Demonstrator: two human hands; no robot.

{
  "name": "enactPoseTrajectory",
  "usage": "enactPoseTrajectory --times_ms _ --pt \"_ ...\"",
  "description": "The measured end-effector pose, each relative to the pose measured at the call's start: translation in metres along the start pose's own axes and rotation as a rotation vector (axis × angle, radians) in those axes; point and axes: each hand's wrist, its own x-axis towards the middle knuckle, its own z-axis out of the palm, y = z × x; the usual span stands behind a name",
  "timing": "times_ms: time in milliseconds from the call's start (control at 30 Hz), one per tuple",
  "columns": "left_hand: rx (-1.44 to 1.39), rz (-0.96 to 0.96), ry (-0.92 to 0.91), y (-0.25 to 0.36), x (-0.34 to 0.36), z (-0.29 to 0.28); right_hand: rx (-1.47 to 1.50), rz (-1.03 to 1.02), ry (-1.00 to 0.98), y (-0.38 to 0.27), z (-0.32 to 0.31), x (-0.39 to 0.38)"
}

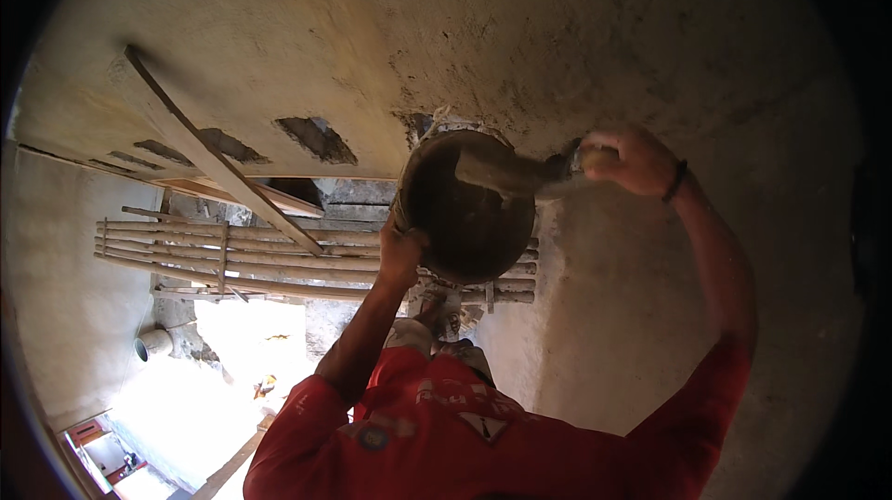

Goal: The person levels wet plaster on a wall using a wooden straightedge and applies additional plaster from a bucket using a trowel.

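My left hand grips the left rim of a round, dark mortar pan, which is held up close to the plastered wall. Its mouth faces me, and the dim inside does not show clearly how much lies in it. My right hand is closed round the handle of a trowel. The trowel's blade reaches left over the pan's upper right rim and is a little blurred. Whether blade and pan touch, I cannot tell.
Below runs a platform of bamboo poles. A long wooden board leans from it against the wall. Several rough holes break the wall's lower part. Far down at the left lies a bucket on its side, near brightly lit ground.
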Motion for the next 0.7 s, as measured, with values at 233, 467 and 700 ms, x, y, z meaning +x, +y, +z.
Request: enactPoseTrajectory --times_ms 233,467,700 --pt "-0.021 0.087 0.010 -0.008 0.002 -0.008 -0.003 0.037 0.554 -0.024 -0.098 -0.039" --pt "0.174 0.235 -0.124 -0.024 0.008 0.027 -0.278 0.015 0.073 0.001 0.052 -0.077" --pt "0.602 0.257 -0.092 -0.031 -0.003 0.061 -0.480 0.114 0.011 0.017 0.179 -0.050"
